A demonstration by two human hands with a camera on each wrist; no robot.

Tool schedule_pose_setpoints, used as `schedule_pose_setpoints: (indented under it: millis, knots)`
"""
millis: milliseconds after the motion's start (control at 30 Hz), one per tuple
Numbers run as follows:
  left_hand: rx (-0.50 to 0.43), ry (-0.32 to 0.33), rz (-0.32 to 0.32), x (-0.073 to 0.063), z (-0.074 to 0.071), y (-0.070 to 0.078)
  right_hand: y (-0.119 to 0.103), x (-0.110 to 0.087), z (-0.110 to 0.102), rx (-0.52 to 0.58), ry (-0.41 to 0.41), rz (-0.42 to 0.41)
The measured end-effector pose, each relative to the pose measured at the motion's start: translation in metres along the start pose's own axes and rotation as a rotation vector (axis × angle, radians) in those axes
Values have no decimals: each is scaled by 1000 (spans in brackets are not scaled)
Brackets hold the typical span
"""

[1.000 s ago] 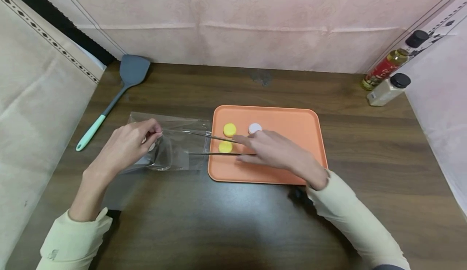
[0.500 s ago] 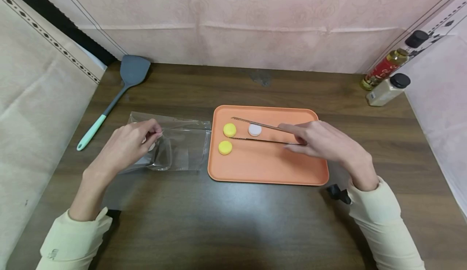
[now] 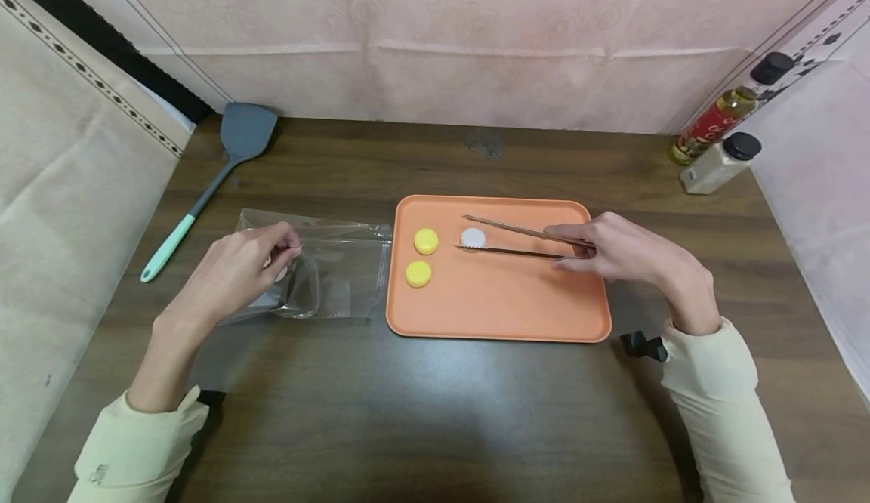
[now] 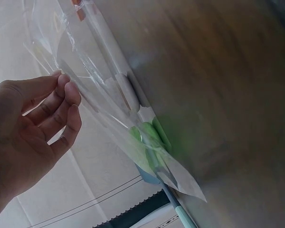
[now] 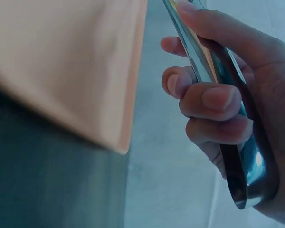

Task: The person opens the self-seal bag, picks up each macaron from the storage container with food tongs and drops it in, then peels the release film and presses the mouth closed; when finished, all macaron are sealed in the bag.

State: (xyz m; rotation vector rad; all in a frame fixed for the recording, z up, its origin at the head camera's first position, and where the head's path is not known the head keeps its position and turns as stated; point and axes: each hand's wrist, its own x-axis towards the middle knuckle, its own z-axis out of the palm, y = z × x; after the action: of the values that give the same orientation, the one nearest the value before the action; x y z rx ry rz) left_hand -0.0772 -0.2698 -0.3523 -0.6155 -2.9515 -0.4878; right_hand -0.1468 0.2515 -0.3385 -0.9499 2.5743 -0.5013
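My left hand (image 3: 238, 273) pinches the edge of a clear plastic bag (image 3: 350, 280) that lies left of the tray. In the left wrist view green shapes (image 4: 149, 140) show at the bag's lower end. My right hand (image 3: 628, 257) holds metal tongs (image 3: 523, 230) above an orange tray (image 3: 503, 310). The tongs' arms are spread, their tips pointing left on either side of a white disc (image 3: 473, 237). Two yellow discs, one upper (image 3: 426, 242) and one lower (image 3: 418, 274), lie on the tray's left part. In the right wrist view my fingers curl round the tongs (image 5: 256, 175).
A grey spatula (image 3: 248, 133) with a mint handle lies at the back left of the wooden table (image 3: 408, 412). At the back right stand a red-labelled bottle (image 3: 710, 129) and a white jar (image 3: 707, 173) with a black lid. Pale cloth (image 3: 476, 35) hangs behind the table.
My right hand has moved right with the tongs, from over the bag's mouth to over the tray, where the tips now flank the white disc. My left hand has stayed in place.
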Motion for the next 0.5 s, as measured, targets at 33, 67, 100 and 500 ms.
schedule_pose_setpoints:
  millis: [33, 67, 100, 500]
  knots:
    - [1, 0, -1, 0, 0, 0, 3, 0, 1, 22, -19, 27]
    - [1, 0, -1, -1, 0, 0, 5, 0, 1, 41, -40, 55]
    - [0, 0, -1, -1, 0, 0, 7, 0, 2, 59, -58, 79]
    - [-7, -3, -3, -1, 1, 1, 26, 0, 8, 166, -105, 152]
